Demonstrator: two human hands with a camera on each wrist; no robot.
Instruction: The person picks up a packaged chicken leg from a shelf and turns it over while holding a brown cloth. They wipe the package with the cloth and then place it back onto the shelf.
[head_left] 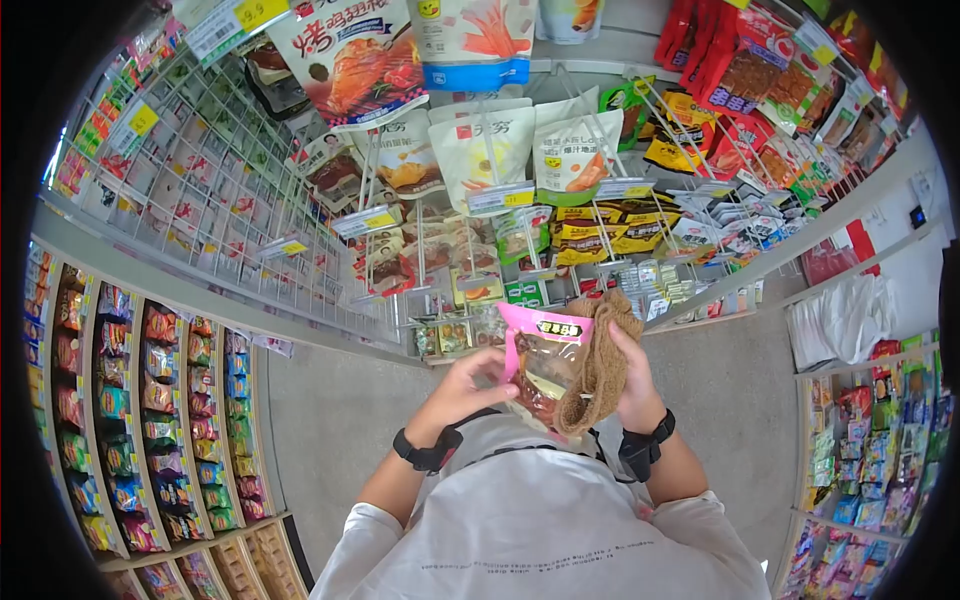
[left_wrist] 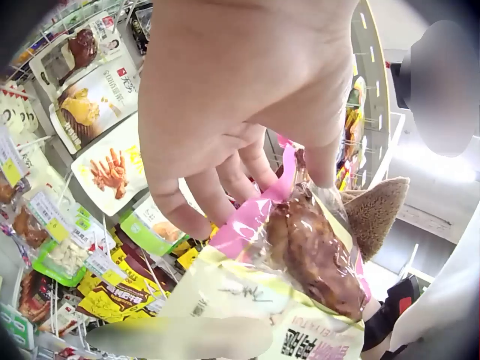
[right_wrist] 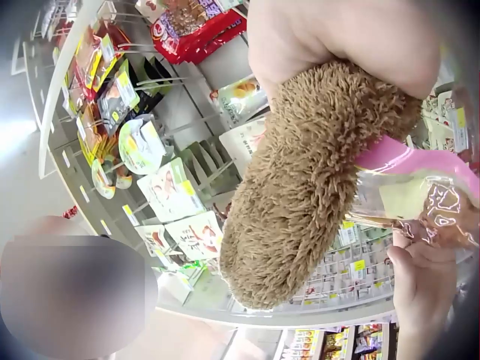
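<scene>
My left hand [head_left: 468, 388] pinches the edge of a clear snack bag [head_left: 548, 362] with a pink top and printed lettering. Through its plastic, brown cooked meat shows in the left wrist view, above a pale yellow printed part [left_wrist: 247, 300]. In my right hand [head_left: 637, 392] is a shaggy brown cleaning cloth [head_left: 603, 368], gripped by one end and folded over. The cloth lies against the bag's right side in the head view. Seen from the right wrist, its long pile [right_wrist: 292, 187] hangs below the fingers and overlaps the pink edge. Part of the right fingers is hidden behind the cloth.
Ahead stands a wire display rack [head_left: 190, 170] with hooks, price tags and hanging packets, such as a white pouch [head_left: 482, 155]. Snack shelves [head_left: 160, 400] rise at the left. More packaged goods hang at the right [head_left: 870, 440]. Grey floor [head_left: 330, 430] runs between them.
</scene>
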